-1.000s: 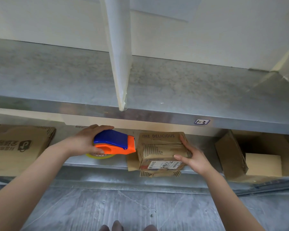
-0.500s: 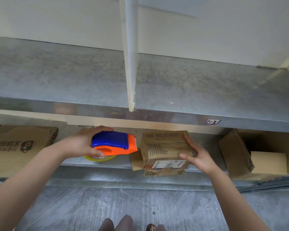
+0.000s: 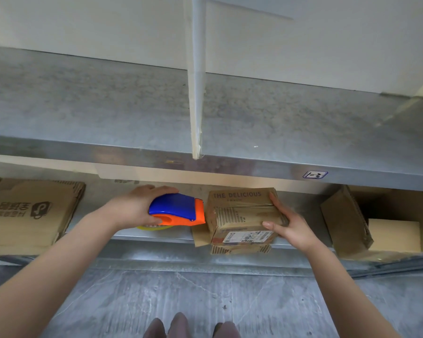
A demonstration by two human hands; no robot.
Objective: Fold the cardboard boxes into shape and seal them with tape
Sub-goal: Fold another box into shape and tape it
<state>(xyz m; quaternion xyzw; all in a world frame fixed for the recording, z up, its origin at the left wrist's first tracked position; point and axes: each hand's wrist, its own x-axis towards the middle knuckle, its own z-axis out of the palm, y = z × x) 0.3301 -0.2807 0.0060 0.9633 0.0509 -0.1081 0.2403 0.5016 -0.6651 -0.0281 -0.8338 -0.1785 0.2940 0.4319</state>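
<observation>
Your left hand (image 3: pixel 134 208) wrapped around the blue-and-orange tape dispenser (image 3: pixel 178 210), its nose touching the cardboard box (image 3: pixel 242 213), your right hand (image 3: pixel 287 225) gripping the box's right side, box resting on the lower metal shelf (image 3: pixel 156 236).

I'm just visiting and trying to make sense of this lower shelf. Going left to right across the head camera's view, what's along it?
Flattened printed cardboard → left hand → blue and orange tape dispenser → small box marked THE DELICIOUS → right hand → open cardboard box lying on its side.
</observation>
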